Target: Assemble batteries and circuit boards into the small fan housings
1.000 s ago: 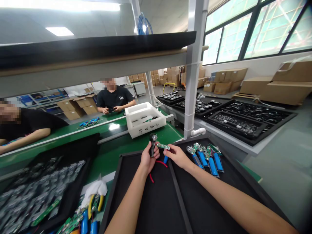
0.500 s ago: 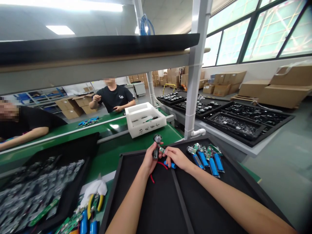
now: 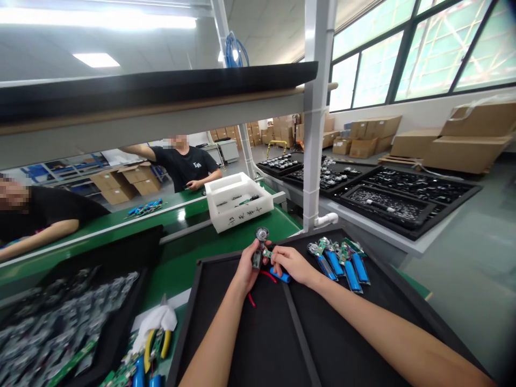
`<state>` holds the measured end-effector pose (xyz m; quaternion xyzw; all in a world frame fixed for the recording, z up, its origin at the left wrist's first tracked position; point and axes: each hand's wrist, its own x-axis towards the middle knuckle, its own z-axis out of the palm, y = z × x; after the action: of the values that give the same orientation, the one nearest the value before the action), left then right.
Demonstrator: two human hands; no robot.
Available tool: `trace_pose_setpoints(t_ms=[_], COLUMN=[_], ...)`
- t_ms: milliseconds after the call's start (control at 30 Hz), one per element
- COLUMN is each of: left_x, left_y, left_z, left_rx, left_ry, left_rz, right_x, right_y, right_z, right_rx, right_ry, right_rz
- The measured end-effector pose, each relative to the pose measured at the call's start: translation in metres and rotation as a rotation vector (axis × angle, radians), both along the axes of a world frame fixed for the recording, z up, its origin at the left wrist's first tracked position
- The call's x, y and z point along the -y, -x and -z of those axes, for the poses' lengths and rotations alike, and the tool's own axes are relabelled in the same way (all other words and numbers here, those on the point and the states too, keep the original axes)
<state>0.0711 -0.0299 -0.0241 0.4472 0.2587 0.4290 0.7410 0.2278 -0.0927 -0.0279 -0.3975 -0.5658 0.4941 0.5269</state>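
Observation:
My left hand [image 3: 246, 267] is closed around a narrow grey housing [image 3: 257, 260] whose round silvery top [image 3: 262, 234] points away from me. Between the fingertips of my right hand [image 3: 293, 264] is a small green circuit board [image 3: 266, 253], close against the housing's right side. A blue cylindrical battery [image 3: 281, 276] hangs or lies just under my right fingers; whether they touch it I cannot tell. Red wire [image 3: 267, 276] curves below my left hand. Both hands are above a black tray [image 3: 266, 333]. On its right side lie several assemblies with blue batteries [image 3: 351, 275] and green boards.
A white box [image 3: 242, 217] with small parts stands beyond the tray. At left are a black tray of grey housings [image 3: 60, 322], yellow-handled pliers [image 3: 150, 344] and more boards with batteries. A post [image 3: 312, 161] rises ahead. Two co-workers [image 3: 187, 161] sit or stand across the green bench.
My view has shifted slightly, while both hands keep nearly the same hold at the housing and board. The co-worker opposite has raised one arm outward toward the shelf.

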Motion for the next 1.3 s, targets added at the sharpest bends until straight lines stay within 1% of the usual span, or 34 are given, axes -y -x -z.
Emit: trace_pose_setpoints(t_ms=[533, 867, 1300], left_x=[-0.0012, 0.0006, 0.0002], left_y=[0.0000, -0.0007, -0.0009], left_z=[0.0030, 0.0003, 0.0014], left_rx=[-0.014, -0.009, -0.031], left_ry=[-0.007, -0.016, -0.017], left_rz=[0.005, 0.004, -0.006], right_x=[0.0034, 0.0024, 0.0033], right_y=[-0.0009, -0.0005, -0.0005], right_z=[-0.0025, -0.0021, -0.0038], right_rx=[0.001, 0.004, 0.014], right_ry=[-0.006, -0.002, 0.003], right_rz=[-0.006, -0.007, -0.010])
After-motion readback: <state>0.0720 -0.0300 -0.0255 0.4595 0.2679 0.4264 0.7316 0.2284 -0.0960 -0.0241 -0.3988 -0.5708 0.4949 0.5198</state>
